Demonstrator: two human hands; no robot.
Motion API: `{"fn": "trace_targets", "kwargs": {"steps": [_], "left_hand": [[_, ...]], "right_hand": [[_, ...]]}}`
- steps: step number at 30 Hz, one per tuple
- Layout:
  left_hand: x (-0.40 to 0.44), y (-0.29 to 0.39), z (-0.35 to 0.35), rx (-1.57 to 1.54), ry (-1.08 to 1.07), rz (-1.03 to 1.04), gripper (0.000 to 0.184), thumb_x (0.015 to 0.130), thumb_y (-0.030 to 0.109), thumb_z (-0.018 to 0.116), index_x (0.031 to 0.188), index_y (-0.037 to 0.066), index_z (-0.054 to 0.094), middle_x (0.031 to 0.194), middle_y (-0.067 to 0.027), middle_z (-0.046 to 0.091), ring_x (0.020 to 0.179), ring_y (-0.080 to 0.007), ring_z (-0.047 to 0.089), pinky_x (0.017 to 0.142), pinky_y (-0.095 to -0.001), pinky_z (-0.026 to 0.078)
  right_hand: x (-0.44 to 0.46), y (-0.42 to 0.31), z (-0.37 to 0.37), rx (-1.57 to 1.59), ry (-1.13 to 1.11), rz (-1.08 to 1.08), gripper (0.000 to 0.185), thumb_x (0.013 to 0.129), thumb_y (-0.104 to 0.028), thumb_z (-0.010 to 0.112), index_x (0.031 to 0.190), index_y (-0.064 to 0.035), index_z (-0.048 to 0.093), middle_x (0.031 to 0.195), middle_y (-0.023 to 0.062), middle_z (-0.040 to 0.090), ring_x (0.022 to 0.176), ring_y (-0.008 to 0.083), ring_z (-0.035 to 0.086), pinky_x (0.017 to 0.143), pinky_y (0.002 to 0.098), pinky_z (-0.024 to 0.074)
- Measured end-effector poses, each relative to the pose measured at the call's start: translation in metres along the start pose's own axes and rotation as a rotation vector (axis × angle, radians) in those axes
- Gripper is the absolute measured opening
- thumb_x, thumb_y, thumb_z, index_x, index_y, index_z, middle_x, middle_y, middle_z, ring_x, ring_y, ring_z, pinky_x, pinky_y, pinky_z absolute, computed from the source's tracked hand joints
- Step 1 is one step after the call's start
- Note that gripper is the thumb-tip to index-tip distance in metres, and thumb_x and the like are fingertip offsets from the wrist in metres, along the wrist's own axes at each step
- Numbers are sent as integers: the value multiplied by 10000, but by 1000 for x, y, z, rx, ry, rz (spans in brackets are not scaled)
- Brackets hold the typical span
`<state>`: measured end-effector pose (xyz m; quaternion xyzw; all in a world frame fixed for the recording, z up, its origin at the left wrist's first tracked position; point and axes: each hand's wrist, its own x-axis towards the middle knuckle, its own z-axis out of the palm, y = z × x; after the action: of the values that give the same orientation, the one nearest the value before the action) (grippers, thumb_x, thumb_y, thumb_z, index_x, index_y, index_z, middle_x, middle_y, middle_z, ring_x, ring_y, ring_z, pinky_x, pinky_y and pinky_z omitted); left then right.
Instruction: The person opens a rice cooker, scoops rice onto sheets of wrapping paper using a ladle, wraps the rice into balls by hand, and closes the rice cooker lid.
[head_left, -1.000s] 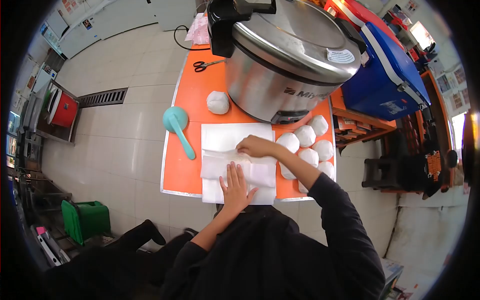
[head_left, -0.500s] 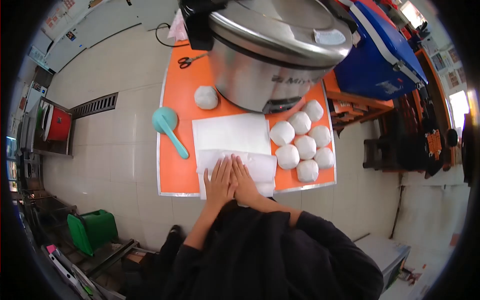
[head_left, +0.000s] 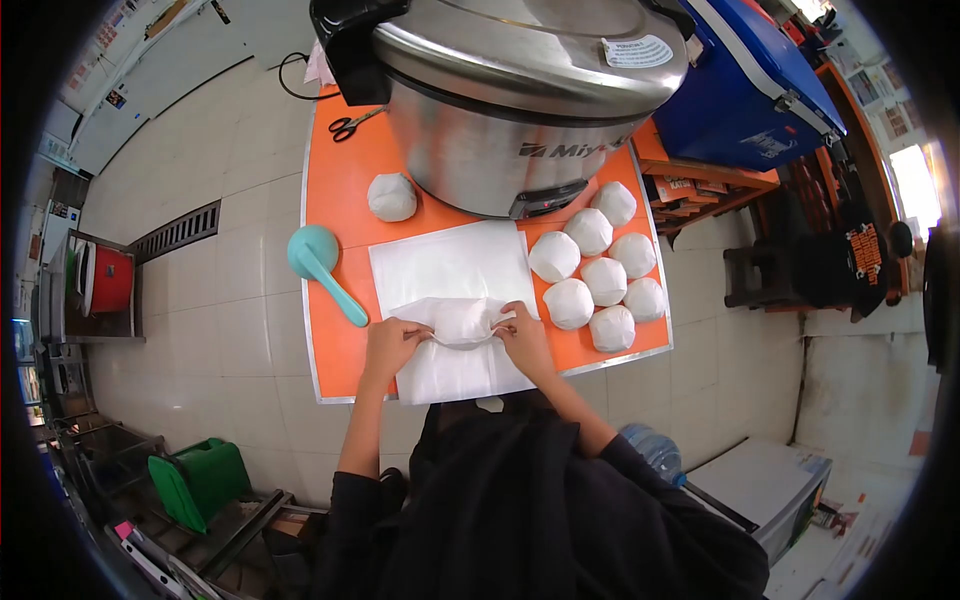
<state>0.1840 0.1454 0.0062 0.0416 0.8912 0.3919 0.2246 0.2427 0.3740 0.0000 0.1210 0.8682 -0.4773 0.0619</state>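
A folded white paper packet (head_left: pixel 455 318), bulging in the middle, lies on a stack of white paper sheets (head_left: pixel 450 262). My left hand (head_left: pixel 396 345) pinches the packet's left end. At its right end, the fingers of my right hand (head_left: pixel 522 338) pinch the paper. What is inside the packet is hidden. To the right sit several round white paper-wrapped bundles (head_left: pixel 604 282), grouped close together. One more wrapped bundle (head_left: pixel 391 197) stands apart beyond the sheets, near the cooker. A teal rice scoop (head_left: pixel 325 268) lies left of the paper.
A large steel rice cooker (head_left: pixel 500 130) fills the back of the orange table (head_left: pixel 350 370). Scissors (head_left: pixel 350 126) lie by its left side. A blue cooler box (head_left: pixel 755 100) stands behind right. On the floor side are a green container (head_left: pixel 200 482) and a water bottle (head_left: pixel 652 452).
My hands, earlier together flat on the folded paper, have moved apart to its two ends and now pinch it. The view has shifted slightly.
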Motion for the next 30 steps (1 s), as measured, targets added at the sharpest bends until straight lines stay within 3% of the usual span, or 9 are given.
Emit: {"fn": "trace_targets", "kwargs": {"steps": [4, 6, 9, 13, 19, 20, 24, 28, 30], "left_hand": [[14, 33, -6, 307, -18, -215, 148, 631, 130, 725, 768, 95, 679, 646, -49, 618, 806, -218, 598, 757, -334, 446], [20, 52, -6, 577, 379, 306, 270, 602, 88, 717, 864, 91, 651, 686, -63, 633, 763, -248, 614, 698, -331, 469], [62, 34, -2, 498, 108, 804, 426, 593, 43, 692, 1006, 96, 603, 733, -85, 641, 681, -289, 615, 657, -364, 484], [34, 36, 1, 460, -76, 449, 466, 658, 4, 632, 1110, 108, 583, 735, -116, 627, 674, -309, 609, 664, -395, 484], [-12, 16, 84, 90, 644, 326, 526, 748, -96, 499, 1246, 75, 505, 974, -186, 627, 840, -298, 632, 658, -349, 493], [-14, 12, 83, 43, 512, 366, 592, 759, -45, 513, 1330, -3, 363, 1261, -233, 471, 1090, -338, 531, 854, -382, 456], [-37, 12, 73, 209, 265, 325, 778, 799, 169, 553, 1375, -98, 105, 1403, -295, 226, 1279, -429, 283, 1044, -543, 202], [-28, 4, 94, -116, 286, 295, 735, 847, 189, 511, 1379, -93, 88, 1420, -293, 183, 1295, -442, 240, 1055, -518, 200], [-35, 29, 85, -286, 318, 369, 748, 878, 243, 478, 1389, -78, 37, 1448, -279, 88, 1328, -431, 161, 1078, -503, 135]], "right_hand": [[18, -19, 3, -392, 224, -173, 410, 647, -61, 698, 981, 7, 469, 763, 111, 639, 775, 305, 627, 675, 378, 494], [34, -25, 9, -660, 247, -402, 370, 623, -71, 708, 927, 6, 512, 753, 117, 628, 761, 305, 625, 673, 385, 500], [67, -22, 6, -785, -92, -516, 268, 623, -77, 681, 861, -20, 573, 762, 127, 614, 728, 310, 627, 646, 386, 510], [49, -25, 2, -640, -65, -390, 75, 706, -25, 562, 772, -40, 593, 784, 127, 603, 726, 313, 596, 661, 393, 489], [3, 19, 32, -242, 211, -389, 355, 739, -57, 544, 1092, -17, 545, 1000, 142, 569, 939, 302, 558, 779, 363, 470], [0, 24, 34, -256, 176, -399, 432, 735, -59, 551, 1162, -13, 509, 1079, 158, 546, 1012, 310, 531, 833, 359, 452], [-16, -17, 23, -559, 158, -311, 608, 762, -96, 578, 1319, 12, 360, 1350, 189, 380, 1249, 323, 368, 1011, 334, 324], [12, -6, 56, 619, 75, -133, 654, 821, -199, 612, 1352, 15, 297, 1387, 184, 325, 1274, 262, 333, 1019, 306, 291], [31, -33, 47, 619, -5, 67, 672, 809, -199, 636, 1356, -1, 300, 1374, 183, 338, 1268, 242, 340, 1019, 303, 292]]}}
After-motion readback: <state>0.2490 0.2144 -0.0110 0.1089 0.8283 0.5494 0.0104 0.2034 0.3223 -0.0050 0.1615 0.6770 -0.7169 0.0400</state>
